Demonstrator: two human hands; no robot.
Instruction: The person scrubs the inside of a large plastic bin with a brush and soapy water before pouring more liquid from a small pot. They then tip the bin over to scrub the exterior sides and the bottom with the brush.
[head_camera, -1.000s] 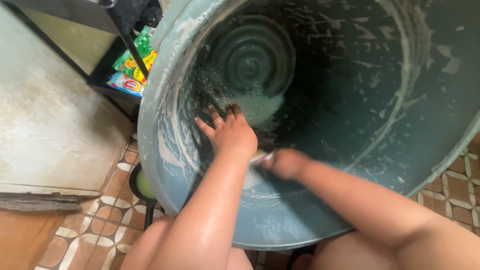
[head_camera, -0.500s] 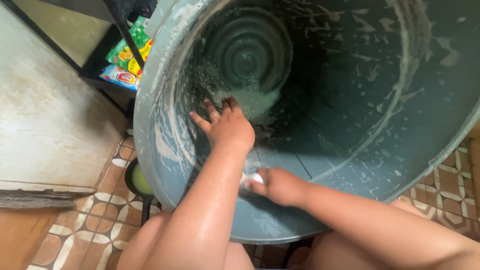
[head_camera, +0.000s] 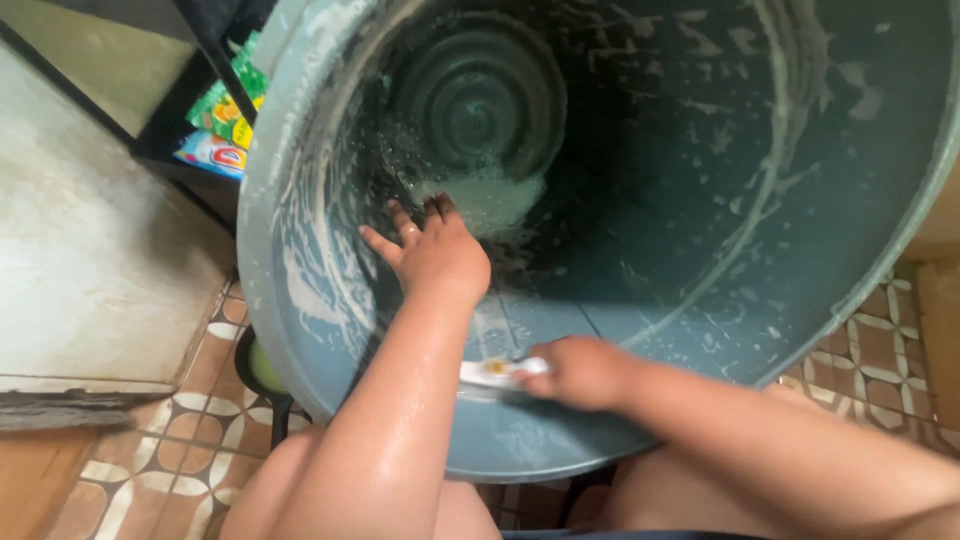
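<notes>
Filling most of the frame, a large grey-blue tub (head_camera: 800, 250) lay tipped toward the camera, its soapy rim arcing from upper left down to lower centre. Left hand (head_camera: 435, 255) lay open, fingers spread flat on the wet inner wall at centre left, just below a patch of foam (head_camera: 490, 200) near the ribbed bottom. Right hand (head_camera: 585, 372) was closed around a white brush (head_camera: 495, 372), whose blurred head pressed on the inner wall just inside the lower rim, beside the left forearm. Inner wall to the right of both hands stood bare, streaked with suds. Outside the rim, left: patterned floor tiles (head_camera: 190, 440), a pale worn slab (head_camera: 90, 270), a dark shelf frame (head_camera: 215, 40) holding colourful packets (head_camera: 215, 130). A small dark container (head_camera: 262, 368) sat on the floor touching the tub's lower-left edge. More tiles showed at right.
</notes>
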